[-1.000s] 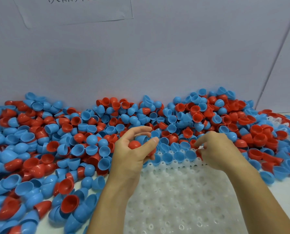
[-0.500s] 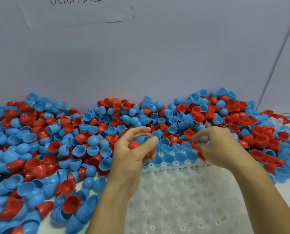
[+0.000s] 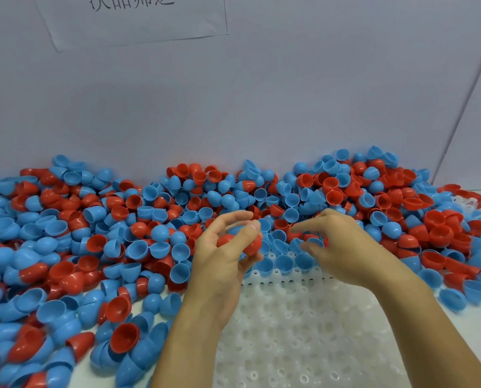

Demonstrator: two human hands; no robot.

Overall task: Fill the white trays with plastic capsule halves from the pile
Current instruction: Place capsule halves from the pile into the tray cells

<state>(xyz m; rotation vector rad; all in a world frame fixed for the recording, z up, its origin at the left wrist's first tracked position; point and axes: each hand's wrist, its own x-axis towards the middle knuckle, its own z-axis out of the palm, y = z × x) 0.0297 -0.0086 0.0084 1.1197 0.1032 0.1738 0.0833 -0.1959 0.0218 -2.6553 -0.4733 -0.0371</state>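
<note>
Right hand [image 3: 342, 247] has lifted off the white tray [image 3: 303, 326] toward the pile [image 3: 93, 233], fingers loosely curled and empty — left hand [image 3: 228, 256] still cradles several capsule halves [image 3: 250, 243], so another placement looks imminent.

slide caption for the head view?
Left hand grips capsule halves while right hand reaches over the white tray.

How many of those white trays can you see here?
2: the near tray lies in front, closest to the camera; a second tray peeks out of the pile at far right. Others may be buried.
</note>
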